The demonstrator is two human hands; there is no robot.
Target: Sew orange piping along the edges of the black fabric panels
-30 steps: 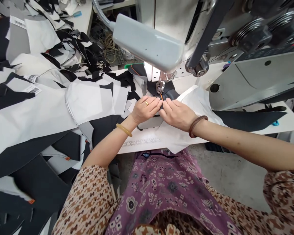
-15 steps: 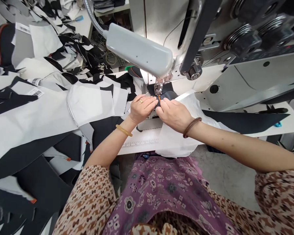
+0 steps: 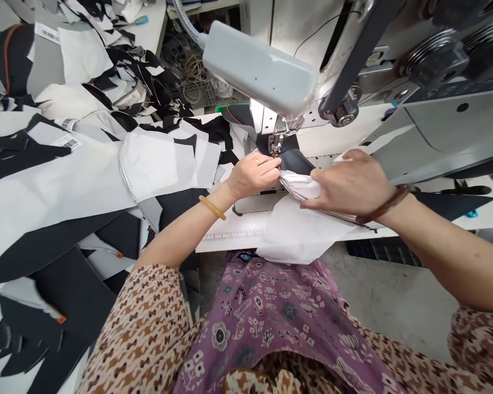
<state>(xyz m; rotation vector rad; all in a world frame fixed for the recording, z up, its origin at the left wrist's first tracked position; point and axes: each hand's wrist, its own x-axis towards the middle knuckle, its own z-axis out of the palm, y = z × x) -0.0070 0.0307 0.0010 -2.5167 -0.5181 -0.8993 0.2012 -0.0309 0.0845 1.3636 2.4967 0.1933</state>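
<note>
My left hand [image 3: 254, 174], with a ring and a yellow bangle at the wrist, pinches the seam edge of a black fabric piece [image 3: 293, 157] with white backing. Its fingertips are just in front of the presser foot [image 3: 275, 143] of the sewing machine. A thin orange strip [image 3: 275, 156] shows between the foot and these fingers. To the right, my right hand [image 3: 349, 183] grips the folded white-backed part [image 3: 302, 185] of the same piece, lifting its edge; the hand is slightly blurred. White fabric [image 3: 298, 230] hangs over the table's front edge.
A grey lamp [image 3: 261, 68] hangs low over the needle area. Machine thread tension dials [image 3: 431, 60] are at upper right. Piles of black and white cut pieces [image 3: 57, 180] cover the left side. Black scissors [image 3: 468, 190] lie on the right. A printed ruler [image 3: 234, 235] runs along the table front.
My right hand has moved right and away from the presser foot, folding up the white-backed fabric. My left hand stays near the foot, now pinching the seam edge. The view has shifted slightly.
</note>
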